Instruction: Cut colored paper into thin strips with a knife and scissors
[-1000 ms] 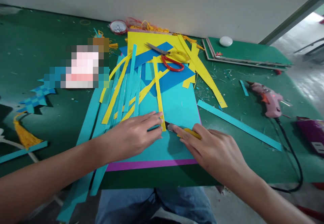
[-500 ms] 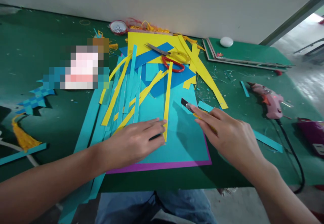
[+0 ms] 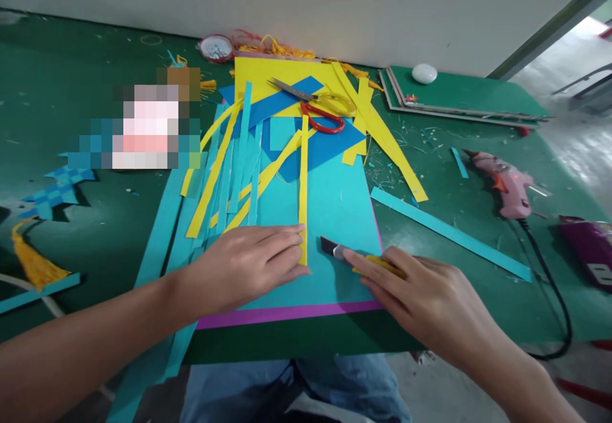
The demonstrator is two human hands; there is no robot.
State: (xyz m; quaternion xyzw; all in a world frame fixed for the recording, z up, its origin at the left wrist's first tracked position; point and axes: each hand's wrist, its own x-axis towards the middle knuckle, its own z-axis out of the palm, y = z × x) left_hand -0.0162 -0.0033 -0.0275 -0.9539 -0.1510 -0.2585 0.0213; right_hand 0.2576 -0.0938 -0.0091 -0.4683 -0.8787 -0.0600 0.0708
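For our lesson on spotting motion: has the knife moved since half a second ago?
Yes. Judged against the glue gun, the knife has moved left and nearer the person's body.

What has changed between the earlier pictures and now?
The right hand moved the knife rightward, away from the yellow strip, then partly back. The strip slid slightly nearer the camera and turned straighter. The left hand still rests on it; the scissors and glue gun stayed put.
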